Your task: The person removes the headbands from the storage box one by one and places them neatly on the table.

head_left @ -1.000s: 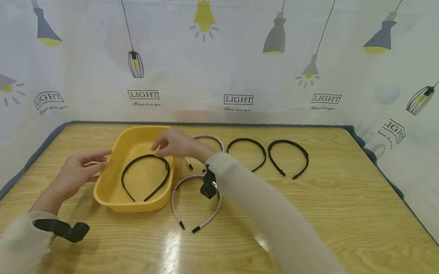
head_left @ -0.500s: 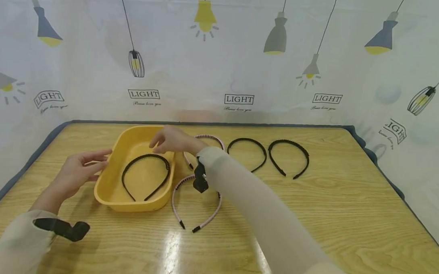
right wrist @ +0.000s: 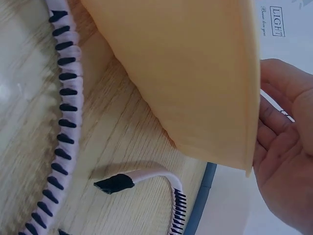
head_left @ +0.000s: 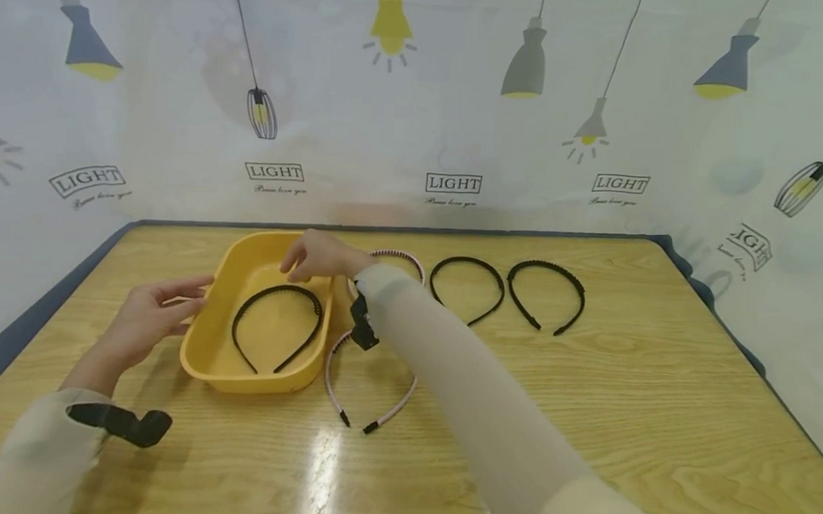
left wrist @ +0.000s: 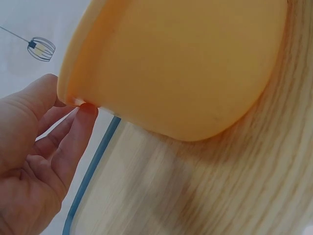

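A yellow plastic basin [head_left: 253, 385] stands on the left of the table, with a thin black headband [head_left: 235, 328] lying inside it. My left hand [head_left: 144, 316] touches the basin's left rim from outside, fingers fairly straight. Over the far right part of the basin hovers my right hand [head_left: 319, 255], fingers loosely bent, with nothing visible held in them. In the right wrist view the basin's wall partly hides these fingers. Just right of the basin lie two pink-and-black headbands, the near one [head_left: 327, 371] and the far one [head_left: 398, 253], both partly covered by my right arm.
Two more black headbands, a plain one [head_left: 466, 259] and a textured one [head_left: 580, 289], lie in the back row farther right. A white curtain [head_left: 360, 157] printed with lamps surrounds the wooden table [head_left: 617, 400].
My right hand has drawn back slightly from the black headband in the basin, and its forearm has shifted left over the pink ones. My left hand stays on the rim.
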A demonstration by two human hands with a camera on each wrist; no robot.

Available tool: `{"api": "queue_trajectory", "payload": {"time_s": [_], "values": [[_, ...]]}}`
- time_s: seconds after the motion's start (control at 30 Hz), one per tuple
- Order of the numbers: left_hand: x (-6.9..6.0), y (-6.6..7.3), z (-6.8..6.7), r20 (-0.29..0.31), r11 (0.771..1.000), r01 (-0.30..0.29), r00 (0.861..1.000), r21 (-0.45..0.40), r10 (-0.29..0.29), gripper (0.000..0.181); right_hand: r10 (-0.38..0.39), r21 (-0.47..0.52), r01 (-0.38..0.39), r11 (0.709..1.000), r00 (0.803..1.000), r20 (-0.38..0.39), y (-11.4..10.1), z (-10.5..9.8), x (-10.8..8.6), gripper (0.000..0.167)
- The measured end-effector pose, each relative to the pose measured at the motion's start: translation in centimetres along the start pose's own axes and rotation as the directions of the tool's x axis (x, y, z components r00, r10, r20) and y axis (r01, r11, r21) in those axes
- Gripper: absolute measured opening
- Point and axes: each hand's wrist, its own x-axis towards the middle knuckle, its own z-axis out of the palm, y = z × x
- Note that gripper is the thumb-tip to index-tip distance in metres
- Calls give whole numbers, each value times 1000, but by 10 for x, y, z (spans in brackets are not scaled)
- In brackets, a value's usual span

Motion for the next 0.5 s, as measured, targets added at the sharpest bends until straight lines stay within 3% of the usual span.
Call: {"api": "queue_trajectory", "payload": {"time_s": [0.2,0.5], "values": [[0,0,0,-8,1000,3,1000,9,-3,55,26,-16,-26,1000,1000,5,-1,2,7,23],[1,0,0,5,1000,23,1000,1,-23,54,37,-187,-36,982,999,4,2,8,15,22]]}}
